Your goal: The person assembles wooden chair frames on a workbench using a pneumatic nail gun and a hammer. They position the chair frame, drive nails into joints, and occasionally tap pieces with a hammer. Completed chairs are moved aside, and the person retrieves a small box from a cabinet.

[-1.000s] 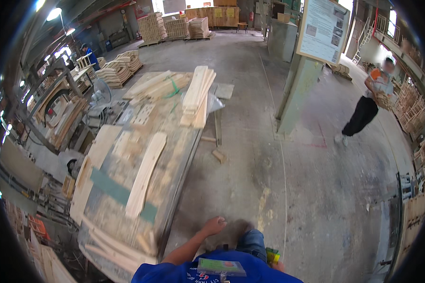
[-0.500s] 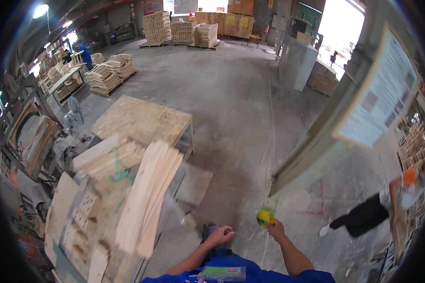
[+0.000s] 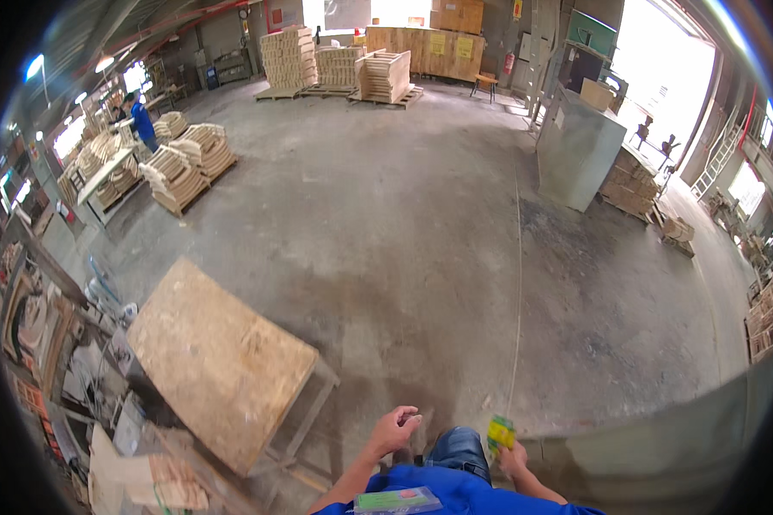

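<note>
My right hand [image 3: 514,462] is closed around a small yellow and green block-shaped thing [image 3: 500,433], held low at my right side. Its exact kind is too small to make out. Loosely curled in front of my body, my left hand [image 3: 395,431] has nothing visible in its fingers. Below the hands show my blue shirt, a badge in a clear sleeve [image 3: 397,501] and one jeans-clad leg [image 3: 459,452]. A wooden-topped table [image 3: 223,356] stands ahead to the left of my left hand, apart from it.
Pale timber pieces [image 3: 146,481] lie at the lower left. Curved wooden parts [image 3: 199,154] are stacked on pallets at the far left, near a person in blue [image 3: 142,124]. More wooden stacks [image 3: 288,60] line the back. A grey cabinet [image 3: 578,146] stands right, with a greenish-grey pillar [image 3: 661,446] closer.
My body has moved forward, so the wooden table is nearer and the timber bench has slid toward the lower left. The posted sheet and the person at right have left view.
</note>
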{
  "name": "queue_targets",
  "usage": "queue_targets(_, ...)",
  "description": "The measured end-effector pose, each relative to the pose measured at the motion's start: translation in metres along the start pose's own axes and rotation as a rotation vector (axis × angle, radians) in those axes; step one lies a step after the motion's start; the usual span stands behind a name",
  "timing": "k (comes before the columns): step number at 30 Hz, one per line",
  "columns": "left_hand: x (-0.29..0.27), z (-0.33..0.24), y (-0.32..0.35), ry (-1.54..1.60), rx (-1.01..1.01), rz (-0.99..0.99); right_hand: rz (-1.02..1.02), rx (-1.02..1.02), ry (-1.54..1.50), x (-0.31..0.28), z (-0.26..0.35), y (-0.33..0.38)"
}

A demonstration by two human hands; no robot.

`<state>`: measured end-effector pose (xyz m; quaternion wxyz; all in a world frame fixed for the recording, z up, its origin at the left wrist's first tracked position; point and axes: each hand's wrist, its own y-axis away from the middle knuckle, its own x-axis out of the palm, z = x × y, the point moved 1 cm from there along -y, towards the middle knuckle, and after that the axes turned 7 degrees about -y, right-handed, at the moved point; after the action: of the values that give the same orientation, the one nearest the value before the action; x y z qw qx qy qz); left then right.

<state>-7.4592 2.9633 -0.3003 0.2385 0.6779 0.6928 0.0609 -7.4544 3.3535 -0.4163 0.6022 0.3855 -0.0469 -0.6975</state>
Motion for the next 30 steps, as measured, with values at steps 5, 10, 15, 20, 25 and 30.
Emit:
queue_targets(5,-0.052,-0.022,-0.240,-0.660,-0.116,-0.039,0.035,0.179,0.406,-0.014,0.069,-0.154)
queue_targets(10,-0.096,-0.038,-0.418,-0.684,-0.388,0.120,0.193,-0.243,0.651,0.020,0.195,-0.388)
queue_targets(15,-0.141,-0.086,-0.545,-1.163,-0.170,0.292,0.303,0.027,0.026,0.081,0.469,-0.591)
queue_targets(20,-0.172,-0.132,-0.781,-0.670,-0.487,0.214,0.110,-0.367,0.287,0.129,0.692,-0.843)
queue_targets(25,-0.227,-0.225,-1.062,-0.969,-0.188,0.297,0.018,-0.297,0.149,0.151,0.800,-1.006)
queue_targets(30,-0.329,-0.394,-1.358,-1.156,0.206,0.016,0.238,0.224,0.095,0.164,0.860,-1.068)
